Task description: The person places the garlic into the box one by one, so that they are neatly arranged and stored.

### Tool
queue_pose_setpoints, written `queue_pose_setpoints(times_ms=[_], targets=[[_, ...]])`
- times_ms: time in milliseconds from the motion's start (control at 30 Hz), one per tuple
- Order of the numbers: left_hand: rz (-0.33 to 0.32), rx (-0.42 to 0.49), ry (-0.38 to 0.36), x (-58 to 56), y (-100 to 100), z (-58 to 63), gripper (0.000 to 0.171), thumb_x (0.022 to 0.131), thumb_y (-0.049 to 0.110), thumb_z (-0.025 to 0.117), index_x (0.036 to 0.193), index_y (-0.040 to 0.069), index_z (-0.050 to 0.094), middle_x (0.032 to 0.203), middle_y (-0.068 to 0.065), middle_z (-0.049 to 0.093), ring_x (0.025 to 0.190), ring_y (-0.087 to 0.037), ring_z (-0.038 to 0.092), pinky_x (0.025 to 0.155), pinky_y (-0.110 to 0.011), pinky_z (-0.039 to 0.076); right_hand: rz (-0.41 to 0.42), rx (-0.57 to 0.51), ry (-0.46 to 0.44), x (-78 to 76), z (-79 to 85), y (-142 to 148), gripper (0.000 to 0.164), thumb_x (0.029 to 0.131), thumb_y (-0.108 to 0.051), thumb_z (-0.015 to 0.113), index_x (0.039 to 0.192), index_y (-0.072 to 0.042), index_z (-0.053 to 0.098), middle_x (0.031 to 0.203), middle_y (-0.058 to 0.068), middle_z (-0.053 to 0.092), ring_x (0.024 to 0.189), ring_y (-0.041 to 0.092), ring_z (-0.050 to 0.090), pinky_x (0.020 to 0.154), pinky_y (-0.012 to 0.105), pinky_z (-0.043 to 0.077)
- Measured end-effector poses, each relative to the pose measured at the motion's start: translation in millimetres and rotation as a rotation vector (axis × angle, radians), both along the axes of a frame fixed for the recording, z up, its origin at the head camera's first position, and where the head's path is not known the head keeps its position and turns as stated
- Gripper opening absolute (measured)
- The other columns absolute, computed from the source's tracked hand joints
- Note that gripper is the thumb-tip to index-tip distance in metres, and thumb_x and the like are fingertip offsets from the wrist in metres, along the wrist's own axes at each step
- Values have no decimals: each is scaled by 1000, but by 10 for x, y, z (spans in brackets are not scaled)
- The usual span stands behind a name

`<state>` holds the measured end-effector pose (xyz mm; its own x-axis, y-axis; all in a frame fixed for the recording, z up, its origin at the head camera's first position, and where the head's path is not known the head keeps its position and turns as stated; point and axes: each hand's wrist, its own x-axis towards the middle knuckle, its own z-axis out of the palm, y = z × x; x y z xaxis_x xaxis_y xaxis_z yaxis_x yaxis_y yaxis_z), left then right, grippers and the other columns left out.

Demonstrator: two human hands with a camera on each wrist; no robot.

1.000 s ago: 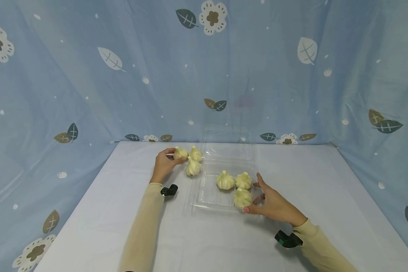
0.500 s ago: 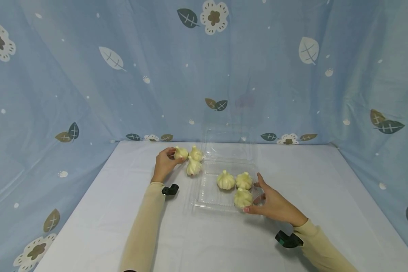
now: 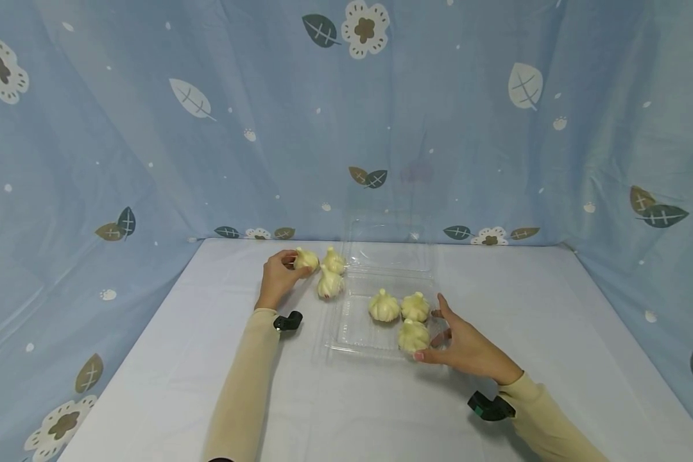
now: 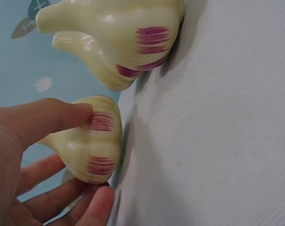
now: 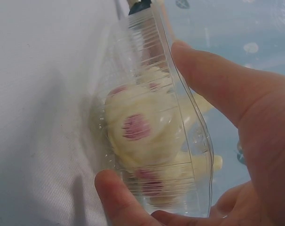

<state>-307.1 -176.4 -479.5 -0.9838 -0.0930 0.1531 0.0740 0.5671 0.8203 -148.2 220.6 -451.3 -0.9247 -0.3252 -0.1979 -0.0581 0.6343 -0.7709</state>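
Observation:
In the head view my left hand (image 3: 278, 277) holds a garlic bulb (image 3: 306, 258) between thumb and fingers at the table's back left. The left wrist view shows the thumb on the bulb's purple-streaked side (image 4: 102, 141), the fingers below. Two more bulbs stand close by, a rear one (image 3: 333, 260) and a nearer one (image 3: 330, 283). To their right lies a clear plastic clamshell box (image 3: 352, 330), its lid (image 3: 387, 247) raised at the back. My right hand (image 3: 468, 346) grips the box's right side; inside are three bulbs, the left (image 3: 384, 307), the back right (image 3: 415, 308) and the front right (image 3: 413, 336).
A white cloth (image 3: 352, 410) covers the table. Behind it hangs a blue curtain (image 3: 265, 160) with leaf and flower prints, and the box lid stands near it. Black cameras sit on the left wrist (image 3: 289, 321) and the right wrist (image 3: 490, 407).
My left hand and its garlic bulb have shifted very slightly left, away from the two neighbouring bulbs. The right hand and the box stay where they were.

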Motion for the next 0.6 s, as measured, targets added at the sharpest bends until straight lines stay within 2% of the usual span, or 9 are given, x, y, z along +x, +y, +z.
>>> queue_pose_setpoints(times_ms=[100, 333, 600], targets=[[8, -12, 8, 4, -4, 15, 52, 87, 21, 81, 132, 1, 66, 126, -27, 71, 110, -39, 72, 92, -46, 59, -2, 2, -2, -2, 2, -1, 134, 83, -47, 86, 165, -9, -13, 166, 21, 32, 106, 16, 67, 72, 30, 55], [4, 13, -18, 23, -27, 67, 54, 87, 24, 81, 134, 2, 65, 128, -25, 71, 113, -39, 71, 97, -51, 57, 1, 4, 2, -5, 2, 0, 135, 83, -47, 86, 165, -8, -13, 166, 21, 32, 105, 16, 67, 72, 30, 55], [18, 23, -13, 33, -46, 129, 55, 86, 25, 82, 134, 4, 66, 127, -23, 71, 113, -37, 71, 96, -49, 57, 4, 5, -2, -8, 18, -3, 134, 83, -47, 86, 165, -8, -13, 166, 22, 32, 103, 13, 68, 71, 28, 54]])
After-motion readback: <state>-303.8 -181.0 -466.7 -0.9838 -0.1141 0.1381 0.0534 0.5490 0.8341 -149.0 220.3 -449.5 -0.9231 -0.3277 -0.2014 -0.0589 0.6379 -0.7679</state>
